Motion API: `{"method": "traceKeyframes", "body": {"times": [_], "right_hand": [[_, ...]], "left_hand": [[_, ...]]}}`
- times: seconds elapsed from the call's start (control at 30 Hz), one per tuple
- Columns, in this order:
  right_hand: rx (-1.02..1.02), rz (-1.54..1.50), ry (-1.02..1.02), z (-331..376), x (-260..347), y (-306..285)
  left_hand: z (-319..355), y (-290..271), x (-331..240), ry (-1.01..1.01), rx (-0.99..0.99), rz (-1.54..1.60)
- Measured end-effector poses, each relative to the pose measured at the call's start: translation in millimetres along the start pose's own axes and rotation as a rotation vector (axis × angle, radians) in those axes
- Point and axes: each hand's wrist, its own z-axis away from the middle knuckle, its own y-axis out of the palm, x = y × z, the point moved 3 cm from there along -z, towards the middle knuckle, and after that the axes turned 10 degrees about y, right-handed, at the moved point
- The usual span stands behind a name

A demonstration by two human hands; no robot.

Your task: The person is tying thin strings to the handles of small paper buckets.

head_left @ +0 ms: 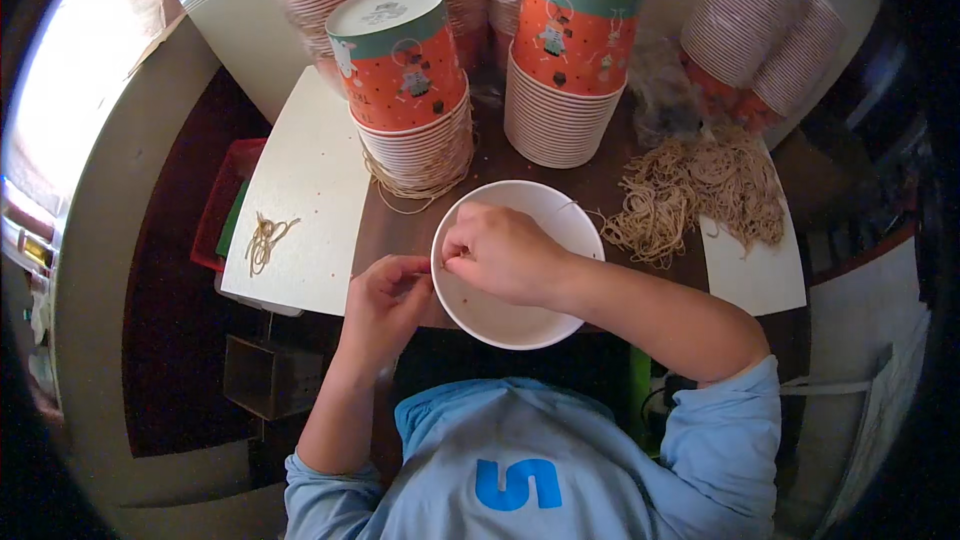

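— Two hands meet at the middle of the frame, both on one white paper bowl (520, 325). Which is closer in?

— The right hand (505, 252). It reaches in from the lower right and lies across the bowl's open mouth, fingers curled tight, tips pinched at the left rim. The left hand (385, 295) comes up from the lower left and sits just outside that same rim, fingers also curled in a pinch.

— What do they grip?

— Something very thin at the rim, probably one of the rubber bands, though it is too fine to be sure. A faint strand shows over the bowl's upper right edge.

— So where does the bowl lie from the hands?

— Directly under the right hand and just right of the left one, at the near edge of the table (310, 170). Its mouth faces up toward the camera, so the rim's left side is the contact point for both hands.

— And around it?

— A heap of tan rubber bands (700, 195) to the upper right, a small loose bunch (265, 237) to the left, two stacks of orange printed bowls (405, 80) (570, 50) above, the left stack with bands looped at its base.
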Motion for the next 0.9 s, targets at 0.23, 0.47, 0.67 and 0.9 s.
{"method": "traceKeyframes", "body": {"times": [0.23,0.47,0.67,0.9], "right_hand": [[-0.003,-0.027,-0.031,-1.6,3.3,3.6],[0.027,0.022,0.006,-3.6,2.6,1.1],[-0.102,0.385,-0.034,38.0,25.0,-65.3],[0.089,0.034,-0.162,113.2,49.2,-19.4]], "left_hand": [[-4.2,0.7,-17.9,0.107,0.014,-0.194],[-8.0,4.4,-25.4,0.220,0.033,-0.503],[-0.6,5.2,19.0,-0.333,-0.059,0.708],[31.7,33.4,28.1,-0.361,0.008,1.313]]}}
